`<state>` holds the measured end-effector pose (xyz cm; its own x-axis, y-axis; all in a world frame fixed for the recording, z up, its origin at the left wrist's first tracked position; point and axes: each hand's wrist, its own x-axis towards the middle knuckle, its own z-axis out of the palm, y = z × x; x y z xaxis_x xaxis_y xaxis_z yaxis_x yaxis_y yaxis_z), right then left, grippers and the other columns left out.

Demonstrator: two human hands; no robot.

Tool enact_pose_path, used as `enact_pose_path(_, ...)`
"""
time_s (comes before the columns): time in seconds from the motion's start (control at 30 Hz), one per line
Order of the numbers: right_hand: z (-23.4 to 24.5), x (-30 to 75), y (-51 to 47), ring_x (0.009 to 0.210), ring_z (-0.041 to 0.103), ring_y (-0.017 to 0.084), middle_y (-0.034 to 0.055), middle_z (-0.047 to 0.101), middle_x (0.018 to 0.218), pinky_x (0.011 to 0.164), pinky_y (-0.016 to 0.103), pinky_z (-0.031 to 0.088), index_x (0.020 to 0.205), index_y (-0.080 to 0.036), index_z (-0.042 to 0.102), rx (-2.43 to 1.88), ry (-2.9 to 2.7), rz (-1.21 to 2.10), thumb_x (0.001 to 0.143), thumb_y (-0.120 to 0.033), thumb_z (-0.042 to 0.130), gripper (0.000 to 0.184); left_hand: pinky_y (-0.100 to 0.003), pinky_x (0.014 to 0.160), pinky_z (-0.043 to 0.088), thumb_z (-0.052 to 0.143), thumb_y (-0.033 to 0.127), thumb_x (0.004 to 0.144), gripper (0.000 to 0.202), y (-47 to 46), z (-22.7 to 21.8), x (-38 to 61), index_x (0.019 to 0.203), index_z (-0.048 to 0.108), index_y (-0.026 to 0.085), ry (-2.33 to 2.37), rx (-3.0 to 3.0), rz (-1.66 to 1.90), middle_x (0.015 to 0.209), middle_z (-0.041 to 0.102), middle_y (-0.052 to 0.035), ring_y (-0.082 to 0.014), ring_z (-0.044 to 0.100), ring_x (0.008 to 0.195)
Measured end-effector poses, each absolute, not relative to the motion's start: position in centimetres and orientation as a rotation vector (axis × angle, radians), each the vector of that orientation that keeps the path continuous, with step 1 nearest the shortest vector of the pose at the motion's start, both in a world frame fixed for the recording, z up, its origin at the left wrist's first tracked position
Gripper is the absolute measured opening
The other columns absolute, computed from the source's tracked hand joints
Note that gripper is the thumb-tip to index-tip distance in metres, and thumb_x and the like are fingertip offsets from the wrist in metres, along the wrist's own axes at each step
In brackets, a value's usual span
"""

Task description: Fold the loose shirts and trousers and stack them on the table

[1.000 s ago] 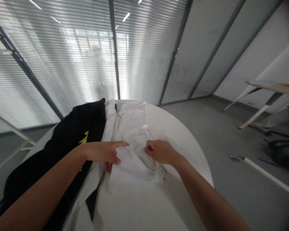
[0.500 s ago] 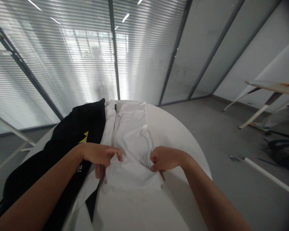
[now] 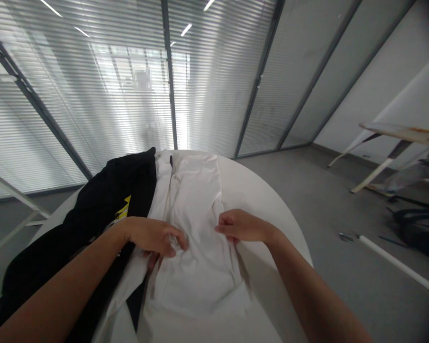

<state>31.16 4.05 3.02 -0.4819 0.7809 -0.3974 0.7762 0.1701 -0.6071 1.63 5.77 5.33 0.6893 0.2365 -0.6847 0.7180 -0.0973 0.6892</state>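
Note:
A white garment (image 3: 196,219) lies lengthwise on a round white table (image 3: 260,200). My left hand (image 3: 153,236) has its fingers curled into the cloth at the garment's left edge, gripping a fold. My right hand (image 3: 241,226) pinches the garment's right edge, fingers closed on the fabric. Both hands sit about midway along the garment, a hand's width apart. A black garment with a yellow mark (image 3: 103,205) lies to the left, partly under my left forearm.
Glass walls with slatted blinds (image 3: 93,85) stand behind the table. A slanted white table (image 3: 396,138) and dark cables (image 3: 414,224) are on the grey floor at right, with a white pole (image 3: 396,259) lying nearby. A white frame (image 3: 10,190) stands at left.
Both hands closed on the white garment's edges and drew it toward me; its near end now spreads lower on the table. My left index finger, stretched out before, is now curled.

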Motion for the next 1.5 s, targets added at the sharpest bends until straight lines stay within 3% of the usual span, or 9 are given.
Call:
enact_pose_path(0.07, 2.4, 31.1, 4.8, 0.069, 0.06, 0.016, 0.0058, 0.069, 0.081, 0.06, 0.025, 0.037, 0.086, -0.018, 0.063, -1.755, -2.386, 0.712, 0.085, -0.046, 0.053, 0.029, -0.022, 0.048, 0.041, 0.048, 0.051, 0.085, 0.046, 6.0, 4.6, 1.9, 0.12, 0.052, 0.022, 0.911, 1.764, -0.302, 0.071, 0.065, -0.0009, -0.016, 0.061, 0.058)
enact_pose_path(0.17, 1.7, 31.3, 5.4, 0.072, 0.06, 0.018, 0.0063, 0.069, 0.086, 0.06, 0.026, 0.033, 0.092, -0.02, 0.064, -1.88, -2.37, 0.464, 0.084, -0.047, 0.055, 0.03, -0.026, 0.061, 0.046, 0.042, 0.048, 0.089, 0.042, 6.6, 2.7, 2.3, 0.12, 0.052, 0.021, 1.184, 2.043, 0.034, 0.076, 0.065, -0.002, -0.0166, 0.062, 0.067)
enact_pose_path(0.33, 2.0, 31.2, 5.1, 0.07, 0.06, 0.016, 0.0045, 0.069, 0.08, 0.06, 0.025, 0.033, 0.08, -0.02, 0.065, -1.754, -2.439, 0.522, 0.084, -0.037, 0.053, 0.021, -0.039, 0.102, 0.037, 0.043, 0.035, 0.09, 0.042, 7.2, -0.5, 2.8, 0.129, 0.051, 0.021, 1.338, 2.538, 0.457, 0.121, 0.057, -0.0106, -0.0239, 0.05, 0.118)
enact_pose_path(0.53, 2.9, 31.1, 4.4, 0.05, 0.056, 0.013, 0.0028, 0.062, 0.054, 0.054, 0.024, 0.034, 0.058, -0.017, 0.06, -1.717, -2.476, 0.897, 0.081, -0.031, 0.052, 0.028, -0.045, 0.112, 0.024, 0.04, 0.038, 0.093, 0.053, 7.7, -2.2, 2.2, 0.145, 0.037, 0.026, 1.232, 2.702, 0.301, 0.151, 0.033, -0.0108, -0.0258, 0.028, 0.138)
enact_pose_path(0.67, 2.8, 31.3, 4.6, 0.048, 0.057, 0.014, 0.0049, 0.064, 0.055, 0.054, 0.025, 0.037, 0.06, -0.016, 0.062, -1.779, -2.422, 1.073, 0.09, -0.039, 0.041, 0.043, -0.045, 0.108, 0.027, 0.052, 0.032, 0.085, 0.053, 7.8, -1.0, 1.9, 0.138, 0.046, 0.029, 1.223, 2.685, 0.238, 0.142, 0.045, -0.0086, -0.0257, 0.038, 0.131)
enact_pose_path(0.83, 1.5, 31.2, 5.9, 0.082, 0.062, 0.018, 0.0076, 0.07, 0.088, 0.069, 0.025, 0.04, 0.093, -0.018, 0.067, -1.871, -2.216, 0.365, 0.091, -0.037, 0.044, 0.03, -0.037, 0.099, 0.038, 0.054, 0.025, 0.08, 0.034, 7.7, 0.3, 1.9, 0.112, 0.064, 0.025, 1.179, 2.596, 0.397, 0.111, 0.064, -0.004, -0.0215, 0.056, 0.107)
enact_pose_path(0.97, 0.0, 31.0, 6.7, 0.101, 0.056, 0.019, 0.0082, 0.064, 0.112, 0.089, 0.029, 0.039, 0.117, -0.021, 0.062, -1.595, -2.302, 0.23, 0.09, -0.03, 0.048, 0.032, -0.03, 0.087, 0.045, 0.046, 0.029, 0.088, 0.026, 8.0, -0.2, 2.3, 0.103, 0.066, 0.021, 1.162, 2.541, 0.517, 0.092, 0.069, -0.0035, -0.0169, 0.062, 0.086)
enact_pose_path(1.2, 0.1, 30.7, 6.0, 0.102, 0.054, 0.021, 0.0077, 0.062, 0.109, 0.089, 0.031, 0.039, 0.102, -0.024, 0.067, -1.573, -2.426, 0.237, 0.077, -0.023, 0.057, 0.027, -0.044, 0.103, 0.036, 0.046, 0.034, 0.09, 0.044, 7.7, -1.5, 2.7, 0.132, 0.052, 0.025, 1.278, 2.725, 0.502, 0.134, 0.052, -0.0102, -0.0258, 0.046, 0.121)
enact_pose_path(1.5, 2.0, 31.1, 5.1, 0.056, 0.048, 0.011, -0.0031, 0.052, 0.055, 0.053, 0.021, 0.03, 0.063, -0.015, 0.061, -1.428, -2.54, 0.95, 0.076, -0.022, 0.05, 0.018, -0.028, 0.081, 0.044, 0.046, 0.031, 0.087, 0.027, 6.5, 1.8, 3.5, 0.091, 0.07, 0.02, 1.029, 2.455, 0.286, 0.085, 0.065, -0.0035, -0.0172, 0.059, 0.083)
